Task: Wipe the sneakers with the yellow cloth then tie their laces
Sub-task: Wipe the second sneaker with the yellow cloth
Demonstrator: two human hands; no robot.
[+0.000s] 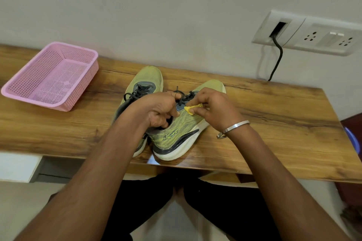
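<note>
Two yellow-green sneakers with dark laces stand side by side on the wooden table [274,123], toes pointing at the wall. The left sneaker [148,80] is partly hidden behind my left forearm. My left hand [158,109] grips the right sneaker [176,135] at its collar, fingers curled into the opening. My right hand [213,109] pinches a small bunched yellow cloth [193,108] and presses it against the right sneaker's upper beside the laces. Both sneakers' laces lie loose.
A pink perforated plastic basket [51,78] sits at the table's back left. A white wall socket panel [309,33] with a black cable [277,58] hangs at the back right. A silver bangle [233,128] circles my right wrist. My legs are below the table's front edge.
</note>
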